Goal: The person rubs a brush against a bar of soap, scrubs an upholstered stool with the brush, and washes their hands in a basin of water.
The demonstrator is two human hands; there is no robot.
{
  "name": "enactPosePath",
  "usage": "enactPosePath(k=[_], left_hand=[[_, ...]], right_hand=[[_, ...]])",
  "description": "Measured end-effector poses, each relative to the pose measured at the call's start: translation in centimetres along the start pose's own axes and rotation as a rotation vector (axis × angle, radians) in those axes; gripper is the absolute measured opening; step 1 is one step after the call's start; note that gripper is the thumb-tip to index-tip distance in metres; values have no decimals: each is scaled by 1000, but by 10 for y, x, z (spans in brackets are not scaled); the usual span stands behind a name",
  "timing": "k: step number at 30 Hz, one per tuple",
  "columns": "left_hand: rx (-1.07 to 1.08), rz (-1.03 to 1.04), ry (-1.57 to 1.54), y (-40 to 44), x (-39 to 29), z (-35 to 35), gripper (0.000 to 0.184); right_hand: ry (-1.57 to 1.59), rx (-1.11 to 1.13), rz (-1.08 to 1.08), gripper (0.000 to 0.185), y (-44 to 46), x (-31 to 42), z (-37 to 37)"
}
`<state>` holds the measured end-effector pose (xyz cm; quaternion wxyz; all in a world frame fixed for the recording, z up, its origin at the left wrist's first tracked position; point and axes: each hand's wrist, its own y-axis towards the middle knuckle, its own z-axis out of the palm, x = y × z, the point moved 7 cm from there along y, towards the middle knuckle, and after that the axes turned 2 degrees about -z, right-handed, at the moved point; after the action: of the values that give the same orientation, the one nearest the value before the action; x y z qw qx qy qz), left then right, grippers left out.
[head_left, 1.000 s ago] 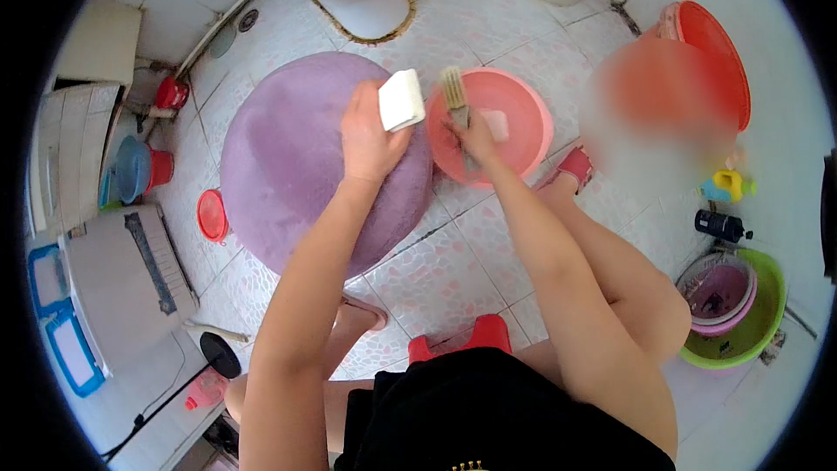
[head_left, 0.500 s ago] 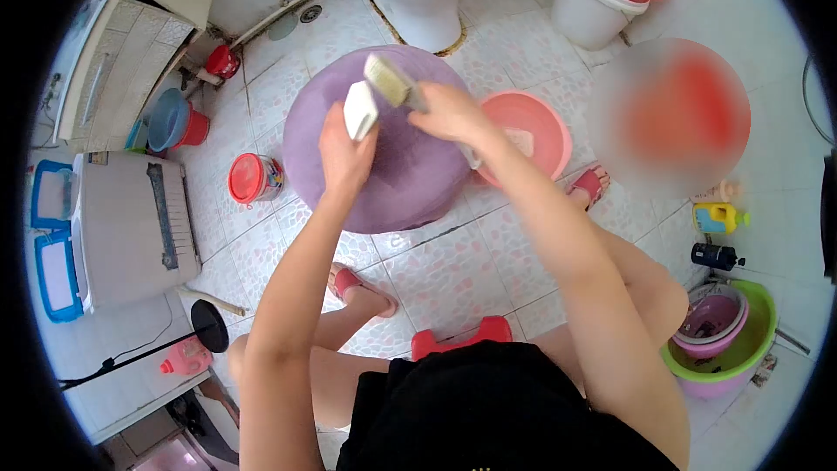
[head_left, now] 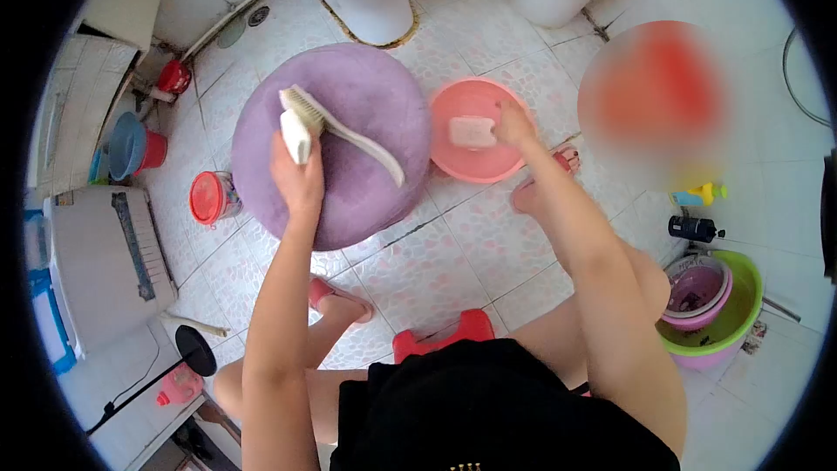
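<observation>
My left hand (head_left: 298, 179) is closed around a white block-shaped object (head_left: 296, 136) above a round purple plush cushion (head_left: 366, 78). Right beside that hand, a long-handled scrub brush (head_left: 362, 144) lies across the cushion, pale bristles toward the far left and curved handle toward the right. Whether my left hand also touches the brush I cannot tell. Inside a pink basin (head_left: 475, 92), my right hand (head_left: 516, 128) reaches down with fingers apart at the right edge of a white rectangular piece (head_left: 472, 132). Its exact kind is unclear.
A toilet (head_left: 370, 0) stands beyond the cushion. To the left are a red-lidded tub (head_left: 212, 198) and a white washing machine (head_left: 105, 253). A red stool (head_left: 445, 336) sits before me. Bottles (head_left: 693, 228) and nested basins (head_left: 741, 296) line the right side.
My right hand has let go of the scrub brush and moved right into the basin. The brush now rests on the cushion. My left hand keeps the white object, and the view has shifted.
</observation>
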<state>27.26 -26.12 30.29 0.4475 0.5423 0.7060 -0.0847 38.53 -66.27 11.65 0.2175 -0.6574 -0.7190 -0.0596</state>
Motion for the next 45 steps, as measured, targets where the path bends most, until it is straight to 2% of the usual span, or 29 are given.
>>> enactPosePath(k=[3,6,9,12,15,18,19,20,21,23,25,27,30,33,35,36,39,40,43,44,45], left_hand=[[0,2,25,-2,0,2,26],[-28,13,8,-2,9,3,22],[-59,-10,-33,-3,16,2,19],[-52,42,26,-1,17,1,19],[-35,-1,6,-4,15,3,20],[0,-22,6,-5,11,3,22],[19,-40,3,-4,7,2,23],[24,70,40,-5,-8,-1,24],[62,94,55,-8,-26,0,25],[156,130,85,-26,-77,9,29],[357,118,-16,-50,-122,37,37],[528,14,-147,-80,-148,78,35],[679,-191,-245,-122,-145,153,31],[711,-534,-345,-167,-62,241,29],[678,-598,-240,-168,-26,272,32],[661,-634,-120,-164,-16,277,34],[617,-752,-177,-170,35,310,36],[639,-796,-191,-169,33,313,36],[682,-880,-216,-166,36,325,37],[685,-886,-205,-169,43,332,37],[690,-890,-194,-169,42,334,36]], right_hand=[[-121,66,-17,92,0,-31,71],[-228,50,-6,103,-2,-31,101],[-268,71,-65,104,5,-30,109],[-167,217,-33,98,8,-25,97],[172,159,-113,80,10,-38,101],[551,175,175,66,9,-63,109],[570,125,177,64,8,-65,107],[590,71,180,62,5,-68,104],[611,15,186,61,4,-73,103],[724,-10,340,60,2,-89,118],[891,-37,461,58,-1,-104,141],[1122,-86,540,55,1,-120,171],[1538,-422,519,48,6,-128,226],[1104,-268,686,45,-2,-111,226],[712,-303,582,46,-13,-79,178],[741,-332,541,45,-17,-72,167],[371,-577,437,36,-18,-75,148],[396,-593,393,26,-11,-87,141],[612,-536,587,18,-19,-102,114],[681,-516,591,19,-15,-112,131],[620,-536,527,18,-15,-106,133]])
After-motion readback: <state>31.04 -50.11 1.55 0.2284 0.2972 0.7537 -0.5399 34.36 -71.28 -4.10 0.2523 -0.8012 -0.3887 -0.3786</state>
